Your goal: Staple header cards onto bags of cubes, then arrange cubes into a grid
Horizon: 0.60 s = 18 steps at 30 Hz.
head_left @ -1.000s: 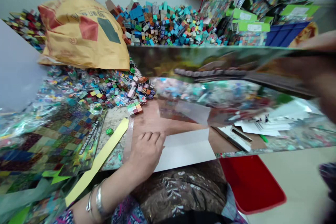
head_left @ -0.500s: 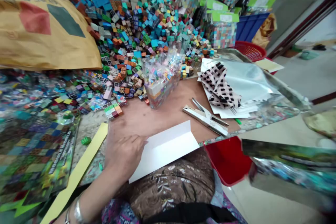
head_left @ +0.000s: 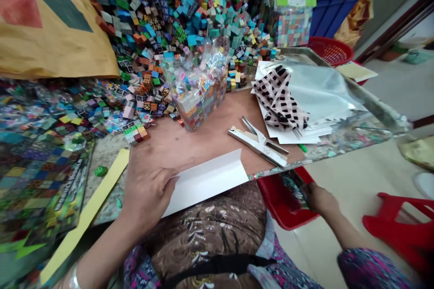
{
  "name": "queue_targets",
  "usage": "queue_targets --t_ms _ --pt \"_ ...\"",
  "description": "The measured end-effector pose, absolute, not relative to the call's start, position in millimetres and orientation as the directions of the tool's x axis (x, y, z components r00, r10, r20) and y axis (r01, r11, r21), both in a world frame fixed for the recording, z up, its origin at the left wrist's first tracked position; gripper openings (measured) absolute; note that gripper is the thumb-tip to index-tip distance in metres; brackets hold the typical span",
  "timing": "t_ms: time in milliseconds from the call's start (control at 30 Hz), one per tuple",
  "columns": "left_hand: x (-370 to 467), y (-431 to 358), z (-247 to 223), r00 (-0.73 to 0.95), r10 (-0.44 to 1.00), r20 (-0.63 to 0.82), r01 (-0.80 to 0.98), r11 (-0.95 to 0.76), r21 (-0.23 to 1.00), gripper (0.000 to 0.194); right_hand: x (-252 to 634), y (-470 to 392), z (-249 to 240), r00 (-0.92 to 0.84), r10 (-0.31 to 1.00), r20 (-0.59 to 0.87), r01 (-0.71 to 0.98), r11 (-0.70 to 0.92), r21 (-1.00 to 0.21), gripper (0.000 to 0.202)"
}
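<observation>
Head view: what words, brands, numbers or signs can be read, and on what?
"WORLD", seemingly, ending the dark card's title; its start and small print are blurred.
Yellow sack: print cut off, unreadable.
Green-topped bags: white labels too small to read.

Floor: pale cream, glossy tiles (head_left: 342, 244) spread out to your right.
Worktable: a worn, mottled tabletop (head_left: 352, 144) stands before you, a raised greyish rim (head_left: 368, 95) along its right side.
Seat: you have a red plastic stool (head_left: 400, 221) at the right edge.
Upper right: a plain grey wall surface (head_left: 383, 0) beside a dark brown diagonal strip (head_left: 393, 30).
Light: soft, even.
</observation>
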<state>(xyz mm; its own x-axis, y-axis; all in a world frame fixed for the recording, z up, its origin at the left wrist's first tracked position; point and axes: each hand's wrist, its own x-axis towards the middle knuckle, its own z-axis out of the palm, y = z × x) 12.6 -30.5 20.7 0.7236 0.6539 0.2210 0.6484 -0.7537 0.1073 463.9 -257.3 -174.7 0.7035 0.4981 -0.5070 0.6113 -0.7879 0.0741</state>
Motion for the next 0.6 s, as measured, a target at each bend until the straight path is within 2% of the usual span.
queue_targets --t_ms 100,300,467,600 --pt "13 -37 22 0.716 0.660 0.227 0.652 -0.749 0.122 0.031 460 -248 -212 0.764 0.361 -0.536 0.473 -0.877 0.084 0.035" --pt "9 -46 21 0.658 0.724 0.208 0.721 -0.685 0.104 0.031 472 -230 -255 0.822 0.173 -0.543 0.230 -0.972 0.039 0.034" --pt "9 -51 20 0.662 0.712 0.236 0.714 -0.694 0.092 0.024 482 -222 -276 0.832 0.102 -0.546 0.116 -0.993 -0.009 0.035" --pt "9 -55 19 0.680 0.682 0.271 0.679 -0.724 0.119 0.015 478 -219 -288 0.832 0.123 -0.541 0.090 -0.992 -0.087 0.036"
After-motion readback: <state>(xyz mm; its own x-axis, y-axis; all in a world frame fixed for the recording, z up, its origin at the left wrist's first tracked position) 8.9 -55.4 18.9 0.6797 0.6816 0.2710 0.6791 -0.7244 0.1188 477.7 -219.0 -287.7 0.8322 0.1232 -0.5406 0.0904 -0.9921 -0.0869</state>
